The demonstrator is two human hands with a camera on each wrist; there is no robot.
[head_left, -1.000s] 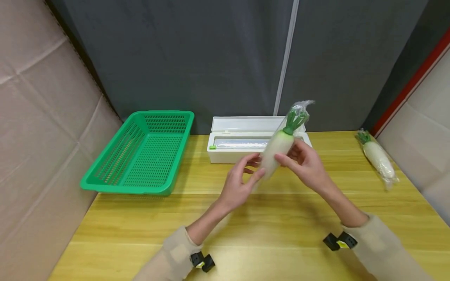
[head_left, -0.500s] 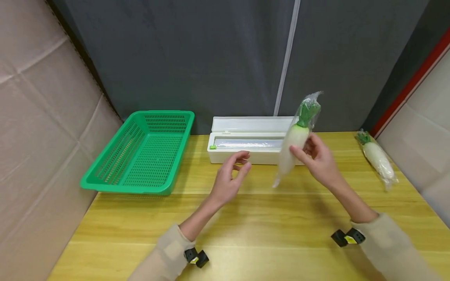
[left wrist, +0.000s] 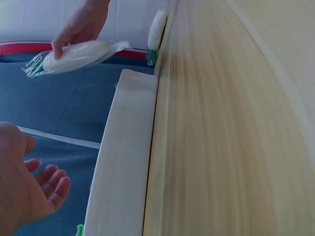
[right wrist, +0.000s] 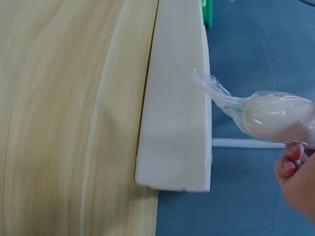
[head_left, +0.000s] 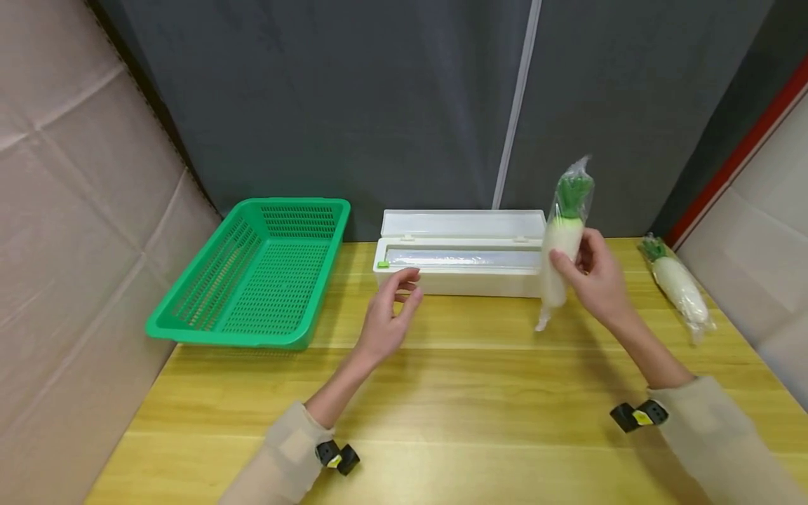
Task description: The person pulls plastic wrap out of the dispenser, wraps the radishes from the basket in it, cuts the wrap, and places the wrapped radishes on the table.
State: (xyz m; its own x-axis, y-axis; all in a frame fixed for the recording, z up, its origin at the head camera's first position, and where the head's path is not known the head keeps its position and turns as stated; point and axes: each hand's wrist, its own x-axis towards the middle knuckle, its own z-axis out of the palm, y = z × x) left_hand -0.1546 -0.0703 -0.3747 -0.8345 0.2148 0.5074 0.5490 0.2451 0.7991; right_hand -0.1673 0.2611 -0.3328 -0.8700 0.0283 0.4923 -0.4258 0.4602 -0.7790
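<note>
My right hand (head_left: 596, 277) grips a white radish (head_left: 564, 242) with a green top, wrapped in clear plastic film, and holds it up in front of the right end of the white film box. Twisted film trails from the radish's lower tip, seen also as the wrapped radish (right wrist: 278, 115) in the right wrist view. My left hand (head_left: 386, 319) hovers before the left part of the cling film dispenser (head_left: 457, 283), fingers loosely bent and holding nothing. The dispenser's lid (head_left: 463, 223) is up, and a film roll (head_left: 463, 259) shows inside.
A green plastic basket (head_left: 309, 301) stands at the left of the wooden table (head_left: 454, 400). Another wrapped radish (head_left: 682, 287) lies at the right edge. A dark grey partition (head_left: 353, 105) closes off the back, with pale walls at both sides.
My left hand has let go of the radish and drawn back to the left. My right hand has carried the radish rightward, turning it more upright.
</note>
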